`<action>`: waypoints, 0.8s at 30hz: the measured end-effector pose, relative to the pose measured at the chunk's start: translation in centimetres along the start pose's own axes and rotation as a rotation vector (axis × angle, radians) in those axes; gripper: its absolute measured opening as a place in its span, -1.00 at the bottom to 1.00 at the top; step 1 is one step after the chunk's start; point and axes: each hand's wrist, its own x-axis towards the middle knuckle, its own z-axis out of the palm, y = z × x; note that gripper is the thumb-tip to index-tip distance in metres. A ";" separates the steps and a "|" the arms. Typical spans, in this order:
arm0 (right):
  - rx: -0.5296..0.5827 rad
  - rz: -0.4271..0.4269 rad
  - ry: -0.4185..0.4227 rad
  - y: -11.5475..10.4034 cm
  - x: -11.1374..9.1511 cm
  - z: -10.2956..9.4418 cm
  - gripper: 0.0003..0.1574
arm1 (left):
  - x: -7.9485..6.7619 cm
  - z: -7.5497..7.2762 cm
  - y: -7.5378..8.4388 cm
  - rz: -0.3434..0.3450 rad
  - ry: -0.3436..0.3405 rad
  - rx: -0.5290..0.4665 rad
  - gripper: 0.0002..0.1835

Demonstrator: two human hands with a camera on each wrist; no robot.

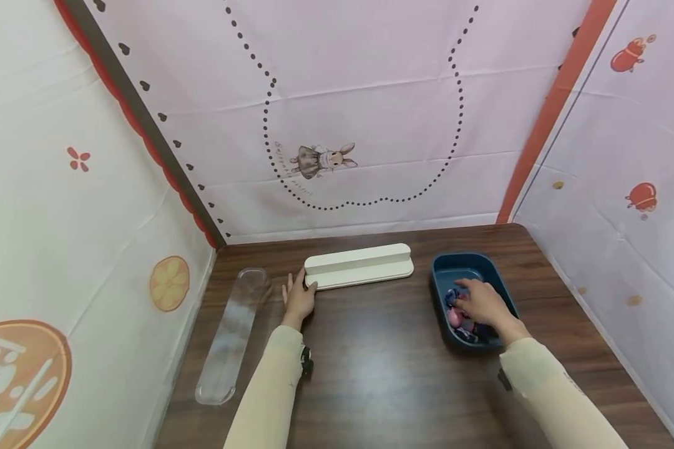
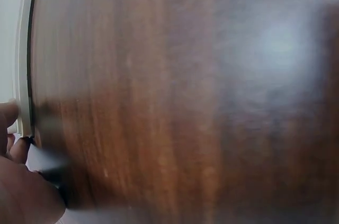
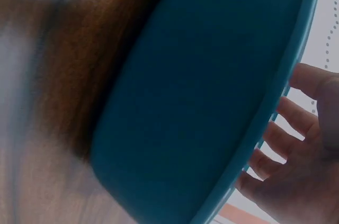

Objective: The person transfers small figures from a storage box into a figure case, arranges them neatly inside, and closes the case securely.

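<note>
Your cream sleeves cross a wood tabletop within cloth walls, bare wood between them. Near the back edge your left hand grips the white holder; your right hand dips into the blue bin, its hold on the small items unclear.

Glossy wood-grain tabletop, smooth plastic bin, shiny transparent plastic container

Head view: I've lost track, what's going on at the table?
A person's left hand holds the left end of a long white piece. Their right hand is in a blue bin among small items; whether it grips one isn't clear. A clear plastic piece lies at far left.
</note>
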 end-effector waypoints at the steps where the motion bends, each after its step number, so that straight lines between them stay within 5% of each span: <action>1: -0.011 0.003 -0.017 0.0 0.2 0.0 -0.35 | -0.1 0.0 0.0 -0.002 -0.005 0.001 -0.29; 11: -0.074 0.046 -0.182 -0.1 1.6 -0.1 -0.37 | 0.3 0.5 -0.1 0.038 -0.070 0.076 -0.28; 24: -0.083 0.014 -0.198 -1.0 2.4 -0.9 -0.41 | 1.0 -0.3 -1.2 0.013 -0.174 0.077 -0.23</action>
